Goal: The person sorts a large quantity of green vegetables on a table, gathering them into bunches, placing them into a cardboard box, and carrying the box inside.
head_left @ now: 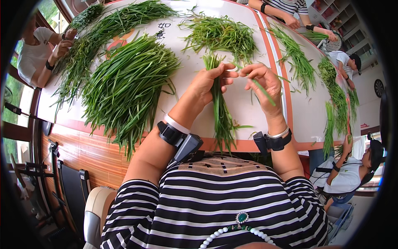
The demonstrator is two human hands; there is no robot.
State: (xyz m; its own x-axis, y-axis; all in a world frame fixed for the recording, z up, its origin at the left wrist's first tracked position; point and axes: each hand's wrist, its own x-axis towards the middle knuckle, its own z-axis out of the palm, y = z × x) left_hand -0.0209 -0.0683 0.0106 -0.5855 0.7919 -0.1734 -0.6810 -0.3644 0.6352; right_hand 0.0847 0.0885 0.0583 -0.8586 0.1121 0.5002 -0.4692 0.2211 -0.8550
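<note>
My left hand (pixel 203 86) is closed round a small bunch of garlic chives (pixel 220 116), with the pale stem ends up and the leaf tips hanging toward the table's near edge. Close beside it on the right, my right hand (pixel 268 85) pinches a loose chive blade (pixel 263 91) that slants down across its palm. The fingertips of both hands are near each other but apart. To the left lies a large heap of chives (pixel 124 79), its stems pointing away and its leaves over the table edge. Beyond my hands is a looser, tangled pile of chives (pixel 222 35).
The white table (pixel 182 70) has a reddish border and a seam (pixel 278 62) to my right. More chives (pixel 120 18) line its far left, and others (pixel 296 56) lie past the seam. Several people work around it, one at the left (pixel 35 58). Scraps lie scattered.
</note>
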